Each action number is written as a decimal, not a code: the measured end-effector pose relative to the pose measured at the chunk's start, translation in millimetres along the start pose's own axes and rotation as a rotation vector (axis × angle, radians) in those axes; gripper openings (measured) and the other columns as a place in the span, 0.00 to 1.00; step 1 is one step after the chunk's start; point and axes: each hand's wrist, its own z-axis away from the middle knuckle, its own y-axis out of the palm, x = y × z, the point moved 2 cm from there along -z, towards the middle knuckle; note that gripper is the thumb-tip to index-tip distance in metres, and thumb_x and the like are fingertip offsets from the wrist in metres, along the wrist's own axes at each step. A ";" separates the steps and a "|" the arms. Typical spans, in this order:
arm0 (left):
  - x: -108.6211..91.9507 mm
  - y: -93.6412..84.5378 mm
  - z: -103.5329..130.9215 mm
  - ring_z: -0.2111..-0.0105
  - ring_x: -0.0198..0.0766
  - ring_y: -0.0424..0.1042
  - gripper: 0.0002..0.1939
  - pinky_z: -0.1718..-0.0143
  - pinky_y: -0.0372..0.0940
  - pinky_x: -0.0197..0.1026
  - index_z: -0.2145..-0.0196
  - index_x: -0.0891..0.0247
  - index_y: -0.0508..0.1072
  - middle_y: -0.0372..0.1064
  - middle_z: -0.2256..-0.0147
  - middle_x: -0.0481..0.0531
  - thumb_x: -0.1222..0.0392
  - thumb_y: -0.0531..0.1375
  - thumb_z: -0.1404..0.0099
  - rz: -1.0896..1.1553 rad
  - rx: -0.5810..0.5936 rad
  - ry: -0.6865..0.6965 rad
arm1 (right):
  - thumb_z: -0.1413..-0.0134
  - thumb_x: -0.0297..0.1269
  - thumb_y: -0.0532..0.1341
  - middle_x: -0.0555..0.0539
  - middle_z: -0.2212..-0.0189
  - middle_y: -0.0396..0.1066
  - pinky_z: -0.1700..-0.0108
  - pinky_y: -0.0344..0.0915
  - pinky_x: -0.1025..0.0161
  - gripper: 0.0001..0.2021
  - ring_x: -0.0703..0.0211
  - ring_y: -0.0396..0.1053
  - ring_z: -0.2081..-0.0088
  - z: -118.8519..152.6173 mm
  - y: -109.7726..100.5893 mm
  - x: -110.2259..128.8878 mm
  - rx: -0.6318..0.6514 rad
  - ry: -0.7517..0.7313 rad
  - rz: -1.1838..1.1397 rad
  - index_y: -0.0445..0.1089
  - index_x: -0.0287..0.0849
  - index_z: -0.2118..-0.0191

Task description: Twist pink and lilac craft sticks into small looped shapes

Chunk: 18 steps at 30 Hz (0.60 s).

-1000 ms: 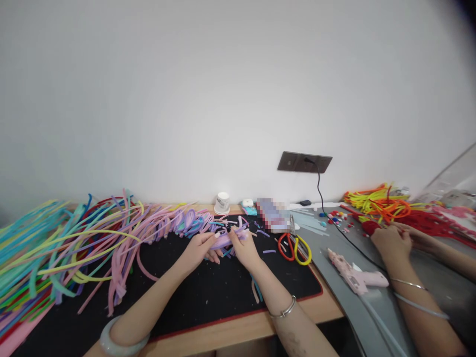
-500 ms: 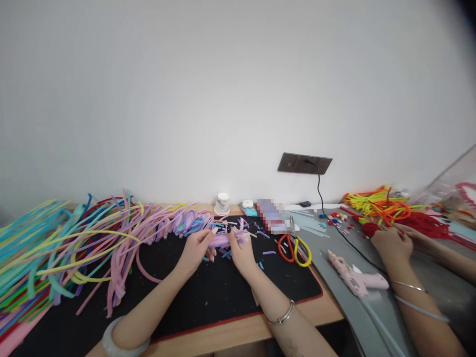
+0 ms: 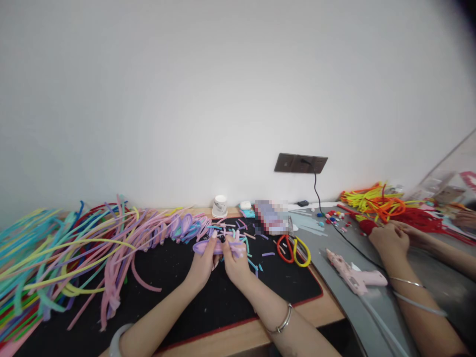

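A looped bundle of purple pipe cleaners (image 3: 200, 247) is held level over the black mat (image 3: 208, 312). My left hand (image 3: 203, 266) pinches it near its middle. Close beside it, my right hand (image 3: 237, 266) grips the bundle's right part, the thumbs almost meeting. Loops stick out on the left and cut-looking ends show by my right fingers. Short cut pieces of pipe cleaner (image 3: 268, 254) in purple and blue lie around on the mat. Scissors (image 3: 293, 250) with one red and one yellow handle rest to the right of my hands.
A large heap of coloured pipe cleaners (image 3: 111, 248) covers the left side. A paper cup (image 3: 220, 206) stands by the wall. On the grey table to the right lies a pink glue gun (image 3: 355, 277); a co-worker's hands (image 3: 390, 243) hold something red there.
My left hand has slid right along the bundle, closer to my right hand, and the purple loops now project left of it. The view has shifted slightly.
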 end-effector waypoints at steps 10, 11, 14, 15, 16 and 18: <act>-2.5 -5.0 -1.1 0.89 0.31 0.55 0.30 0.84 0.52 0.35 0.89 0.60 0.58 0.52 0.92 0.44 0.39 0.48 0.37 -0.030 0.099 0.087 | 0.36 0.41 0.46 0.50 0.81 0.60 0.73 0.56 0.64 0.18 0.62 0.58 0.78 0.4 -4.8 0.6 -0.014 -0.038 0.136 0.56 0.44 0.78; -1.1 -6.5 -2.0 0.89 0.31 0.55 0.30 0.84 0.52 0.35 0.89 0.60 0.58 0.53 0.91 0.45 0.39 0.48 0.37 0.000 0.107 0.091 | 0.36 0.41 0.45 0.50 0.81 0.61 0.72 0.57 0.64 0.18 0.61 0.58 0.78 0.1 -5.2 0.8 -0.018 -0.040 0.137 0.57 0.44 0.77; 1.1 -11.6 -4.8 0.89 0.32 0.56 0.30 0.85 0.52 0.36 0.88 0.60 0.60 0.54 0.91 0.45 0.39 0.47 0.36 0.019 0.093 0.121 | 0.37 0.40 0.46 0.50 0.81 0.60 0.72 0.57 0.64 0.17 0.62 0.58 0.78 -1.2 -7.0 2.3 -0.043 -0.047 0.146 0.57 0.43 0.77; 0.7 -13.2 -5.5 0.89 0.32 0.55 0.30 0.84 0.52 0.36 0.88 0.60 0.60 0.54 0.91 0.45 0.39 0.47 0.35 -0.009 0.080 0.138 | 0.37 0.40 0.46 0.51 0.81 0.59 0.73 0.56 0.64 0.16 0.62 0.57 0.78 -1.6 -7.6 2.8 -0.048 -0.049 0.152 0.57 0.44 0.77; -0.3 -14.5 -6.0 0.89 0.32 0.56 0.30 0.84 0.52 0.36 0.88 0.60 0.60 0.53 0.91 0.45 0.40 0.46 0.34 -0.051 0.071 0.157 | 0.38 0.40 0.46 0.51 0.82 0.58 0.73 0.56 0.65 0.16 0.62 0.56 0.79 -2.0 -8.1 3.3 -0.049 -0.049 0.158 0.56 0.44 0.77; -3.1 -16.5 -6.5 0.89 0.32 0.56 0.31 0.82 0.53 0.37 0.89 0.59 0.59 0.53 0.92 0.45 0.42 0.45 0.33 -0.142 0.063 0.192 | 0.38 0.40 0.46 0.52 0.82 0.57 0.74 0.55 0.65 0.16 0.62 0.56 0.79 -2.6 -8.6 3.7 -0.045 -0.048 0.164 0.56 0.44 0.77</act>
